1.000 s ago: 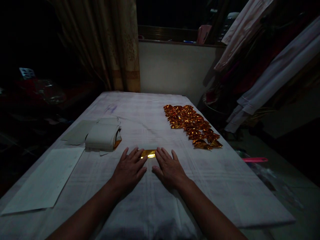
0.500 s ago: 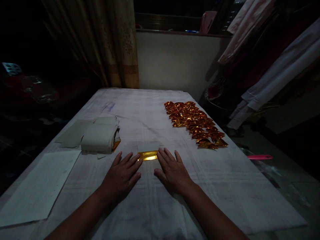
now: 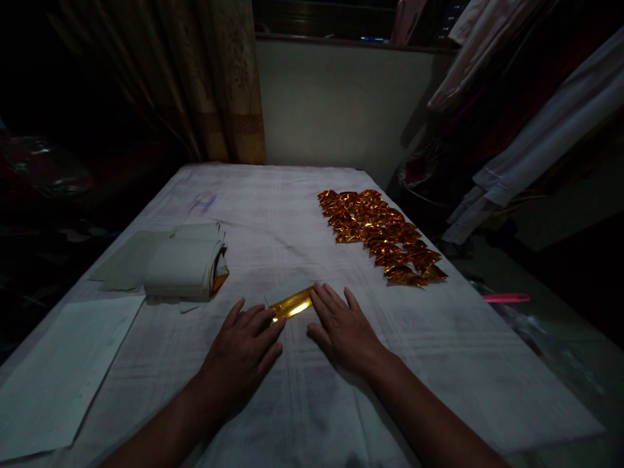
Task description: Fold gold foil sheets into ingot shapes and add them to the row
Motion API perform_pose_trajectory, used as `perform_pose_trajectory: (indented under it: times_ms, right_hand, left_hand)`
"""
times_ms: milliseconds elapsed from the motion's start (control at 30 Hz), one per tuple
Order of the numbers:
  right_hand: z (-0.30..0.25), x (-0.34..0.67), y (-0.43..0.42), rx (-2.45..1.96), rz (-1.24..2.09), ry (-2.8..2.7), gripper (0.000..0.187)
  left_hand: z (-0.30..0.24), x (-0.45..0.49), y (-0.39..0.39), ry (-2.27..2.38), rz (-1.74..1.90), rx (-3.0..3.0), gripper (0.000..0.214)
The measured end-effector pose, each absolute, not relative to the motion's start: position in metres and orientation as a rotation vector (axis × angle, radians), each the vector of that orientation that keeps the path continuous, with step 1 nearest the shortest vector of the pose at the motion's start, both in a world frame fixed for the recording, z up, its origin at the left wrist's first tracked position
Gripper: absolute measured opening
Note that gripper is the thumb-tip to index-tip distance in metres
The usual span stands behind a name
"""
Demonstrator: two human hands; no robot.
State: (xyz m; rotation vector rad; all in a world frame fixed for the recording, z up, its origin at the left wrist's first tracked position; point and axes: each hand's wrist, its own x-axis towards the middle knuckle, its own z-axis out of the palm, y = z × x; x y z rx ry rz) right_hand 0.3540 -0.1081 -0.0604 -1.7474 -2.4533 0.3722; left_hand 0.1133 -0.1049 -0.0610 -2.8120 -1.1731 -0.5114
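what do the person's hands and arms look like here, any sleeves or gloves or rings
Both arms are bare as far as the bottom edge of the picture, with no sleeves showing. The left hand and right hand wear no gloves. No watch, bracelet or ring is visible on either, though the dim light could hide small jewellery.

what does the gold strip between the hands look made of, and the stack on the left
The gold strip looks like thin metallic foil paper: it gives a bright mirror-like glint and lies flat with creased edges. The stack looks like matte pale paper sheets, curled over at one end, with a gold underside peeking out, so probably foil-backed paper.
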Motion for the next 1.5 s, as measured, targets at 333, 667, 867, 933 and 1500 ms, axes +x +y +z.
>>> perform_pose_trajectory:
  times_ms: [333,667,867,933,1500]
  right_hand:
    - [-0.063,0.358,-0.107,-1.736,0.284,-2.442,0.063]
    - [-0.065,0.359,-0.106,-1.724,0.194,-2.422,0.062]
    - [-0.058,0.339,-0.116,-1.488,0.164,-2.505,0.057]
    - [-0.056,0.332,-0.123,-1.365,0.280,-2.586,0.054]
    - [-0.061,0.347,-0.108,-1.699,0.016,-2.315,0.042]
  left_hand:
    - [-0.052,0.106,-0.072,-0.830,-0.519,-2.906,0.021]
    - [-0.054,0.091,-0.074,-0.765,-0.583,-2.940,0.022]
    - [-0.063,0.099,-0.069,-0.765,-0.683,-2.986,0.020]
    - [-0.064,0.100,-0.071,-0.773,-0.671,-3.005,0.019]
    - [-0.054,0.116,-0.067,-0.818,-0.771,-2.945,0.021]
